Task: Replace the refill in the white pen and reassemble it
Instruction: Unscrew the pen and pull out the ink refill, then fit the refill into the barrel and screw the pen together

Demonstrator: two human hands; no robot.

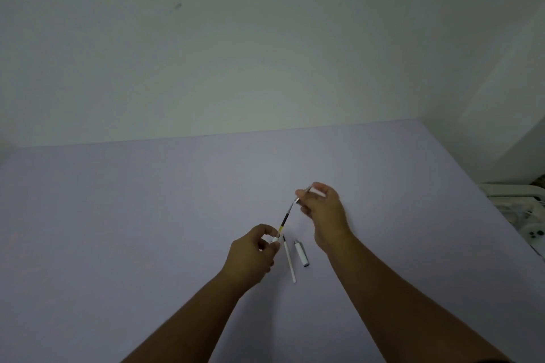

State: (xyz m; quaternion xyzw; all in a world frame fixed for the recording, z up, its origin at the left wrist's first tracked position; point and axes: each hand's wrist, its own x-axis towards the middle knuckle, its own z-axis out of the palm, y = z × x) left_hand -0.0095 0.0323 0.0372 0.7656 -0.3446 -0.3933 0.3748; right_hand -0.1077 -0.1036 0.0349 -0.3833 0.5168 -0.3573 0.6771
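My left hand (256, 250) grips the white pen barrel (275, 239), of which only the open end shows above the fingers. A thin refill (285, 217), dark with a yellow band, sticks out of that end and slants up to the right. My right hand (321, 203) pinches the refill's upper end beside a small silver tip piece (296, 200). Below the hands, a second, white refill (289, 259) lies on the table. Just right of it lies the white pen cap (301, 253).
The lilac table (147, 215) runs back to a pale wall. Its right edge falls away near white objects (528, 215) at the far right.
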